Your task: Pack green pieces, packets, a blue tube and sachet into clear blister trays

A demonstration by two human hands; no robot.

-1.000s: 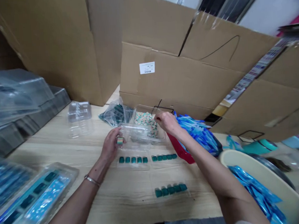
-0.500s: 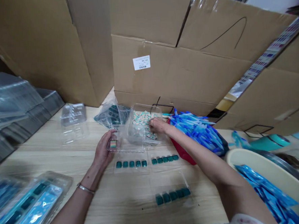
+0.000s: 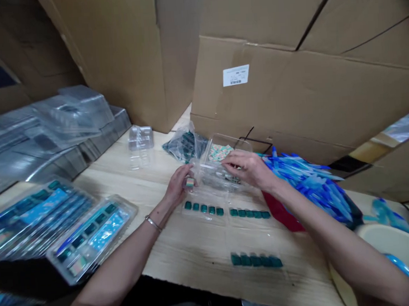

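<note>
My left hand is closed on the left end of a clear plastic blister tray. A small striped block sits in that end, by my fingertips. My right hand is over the clear container, its fingers bent together near the tray; whatever they pinch is too small to make out. Small pale and green pieces lie inside the container. Nearer me, rows of dark green square blocks rest in clear trays on the wooden table.
Left of my hands lie packed blister sets and stacked clear trays. A bag of green pieces stands behind. On the right are a red bin of blue pens and a cream tub. Cardboard walls the back.
My right hand has lifted out of the pieces and come back towards the tray. My left hand still holds the tray. The view has swung left, so things appear further right.
</note>
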